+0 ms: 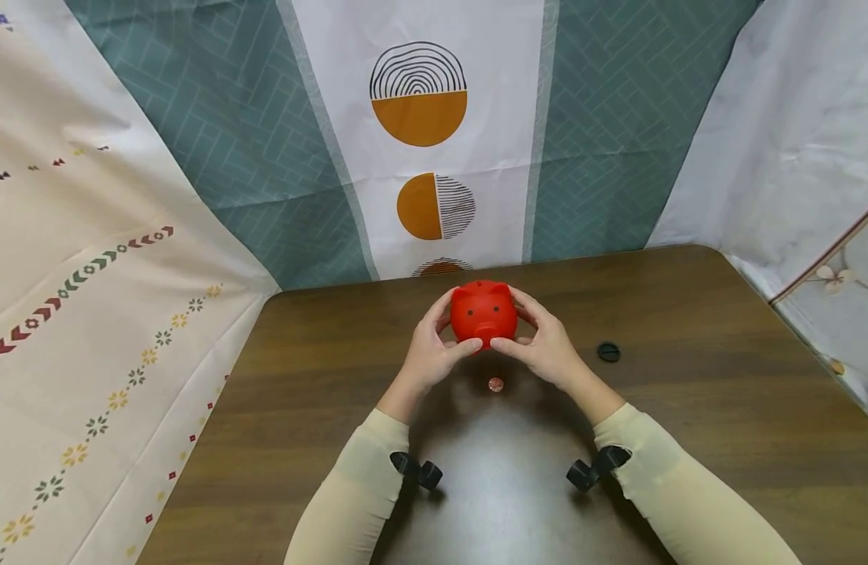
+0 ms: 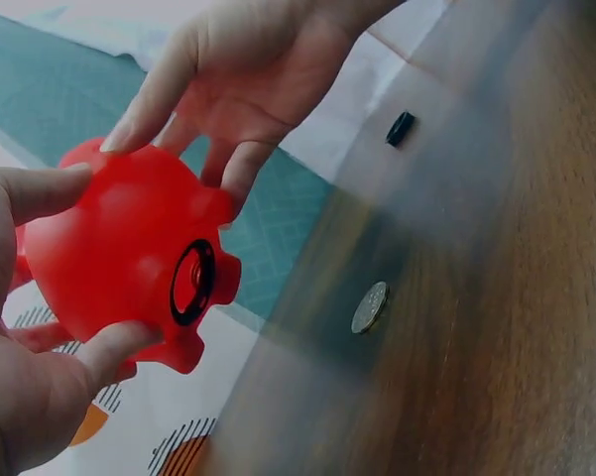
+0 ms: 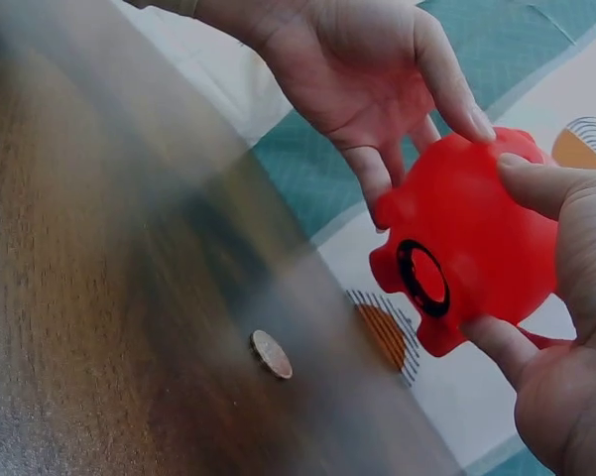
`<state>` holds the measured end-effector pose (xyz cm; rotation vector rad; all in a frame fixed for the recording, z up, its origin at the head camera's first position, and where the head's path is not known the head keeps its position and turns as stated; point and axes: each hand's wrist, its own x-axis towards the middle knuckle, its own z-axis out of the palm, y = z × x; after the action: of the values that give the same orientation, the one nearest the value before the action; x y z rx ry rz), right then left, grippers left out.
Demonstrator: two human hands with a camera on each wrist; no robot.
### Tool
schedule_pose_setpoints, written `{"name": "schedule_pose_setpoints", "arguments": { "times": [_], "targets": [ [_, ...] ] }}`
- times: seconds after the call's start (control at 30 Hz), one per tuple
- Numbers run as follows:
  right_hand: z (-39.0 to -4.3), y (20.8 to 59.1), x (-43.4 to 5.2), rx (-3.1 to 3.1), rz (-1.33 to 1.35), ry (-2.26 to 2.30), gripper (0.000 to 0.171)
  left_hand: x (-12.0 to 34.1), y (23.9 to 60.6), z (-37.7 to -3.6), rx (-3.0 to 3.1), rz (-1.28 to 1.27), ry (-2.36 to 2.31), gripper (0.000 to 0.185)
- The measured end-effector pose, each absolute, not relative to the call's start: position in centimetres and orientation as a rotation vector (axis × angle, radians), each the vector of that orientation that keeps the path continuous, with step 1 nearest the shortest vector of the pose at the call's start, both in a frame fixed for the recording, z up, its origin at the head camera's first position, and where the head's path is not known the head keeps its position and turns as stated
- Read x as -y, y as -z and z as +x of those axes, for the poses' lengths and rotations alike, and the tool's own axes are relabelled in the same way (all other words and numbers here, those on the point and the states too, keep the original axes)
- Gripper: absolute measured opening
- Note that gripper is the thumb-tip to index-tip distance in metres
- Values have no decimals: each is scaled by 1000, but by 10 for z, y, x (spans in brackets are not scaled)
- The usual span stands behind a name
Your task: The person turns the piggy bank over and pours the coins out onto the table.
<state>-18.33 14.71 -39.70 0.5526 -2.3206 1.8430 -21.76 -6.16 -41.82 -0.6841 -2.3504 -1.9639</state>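
Observation:
A red piggy bank [image 1: 483,312] is held up off the table near its far edge, its snout and eyes facing the head camera. My left hand [image 1: 434,345] grips one side and my right hand [image 1: 545,345] grips the other, with both thumbs near the snout. In the left wrist view, a black-rimmed round hole [image 2: 192,282] shows in the underside among stubby feet. Below the piggy bank, a coin [image 1: 495,384] lies on the table. A black round cap [image 1: 608,351] lies to the right of my right hand.
The brown wooden table [image 1: 321,377] reaches back to a teal and white patterned cloth [image 1: 596,157]. A cream cloth [image 1: 102,329] hangs along the left side, and a white cloth [image 1: 766,157] hangs at the right. Each sleeve carries a small black wrist camera [image 1: 416,471].

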Motion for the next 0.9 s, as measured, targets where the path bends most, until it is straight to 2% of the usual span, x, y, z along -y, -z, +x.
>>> {"name": "schedule_pose_setpoints", "arguments": {
  "times": [0.23, 0.37, 0.67, 0.9],
  "targets": [
    [-187, 397, -148, 2193, 648, -1684, 82, 63, 389, -205, 2190, -915, 1809, 82],
    [-184, 394, -145, 2278, 580, -1766, 78, 65, 386, -204, 2296, -850, 1863, 79],
    [-182, 402, -142, 2270, 547, -1833, 78, 66, 416, -215, 2323, -758, 1905, 79],
    [-187, 405, -146, 2170, 660, -1657, 83, 65, 388, -198, 2227, -892, 1800, 81]
  ]
}}
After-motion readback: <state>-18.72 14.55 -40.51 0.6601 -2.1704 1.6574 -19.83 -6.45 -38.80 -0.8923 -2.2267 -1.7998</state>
